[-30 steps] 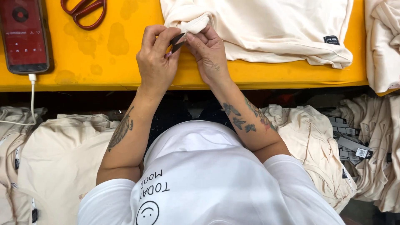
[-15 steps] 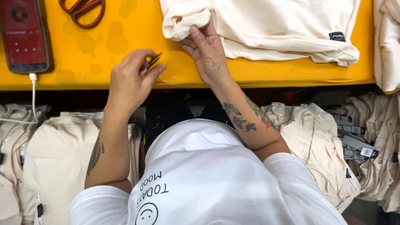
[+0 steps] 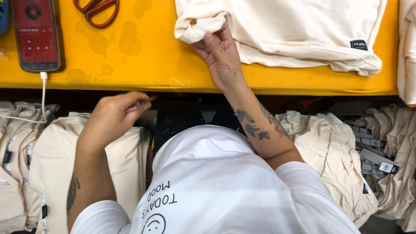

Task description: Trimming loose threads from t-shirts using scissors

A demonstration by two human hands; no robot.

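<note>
A worker in a white printed T-shirt (image 3: 216,190) sits at a yellow table (image 3: 143,56), seen from above. The left hand (image 3: 113,117), which a second ago met the right one at the garment's edge, has drawn back off the table and now hangs over a stack of folded cream garments (image 3: 47,173) at the worker's left side, its fingers pinched shut on a small thin dark item (image 3: 145,102), too small to identify. The right hand (image 3: 221,54) has stayed on the table, fingers curled and pressing on the rolled edge of a cream garment (image 3: 286,30) that lies spread across the table's far side, a small dark label (image 3: 358,44) at its corner. The separation of the hands suggests the bit of work at that edge is over and the small item is being carried away from it. Red-handled scissors (image 3: 96,9) and a charging phone (image 3: 37,34) with a red screen lie untouched at the table's left; more cream garments with hang tags (image 3: 377,158) are heaped lower right
</note>
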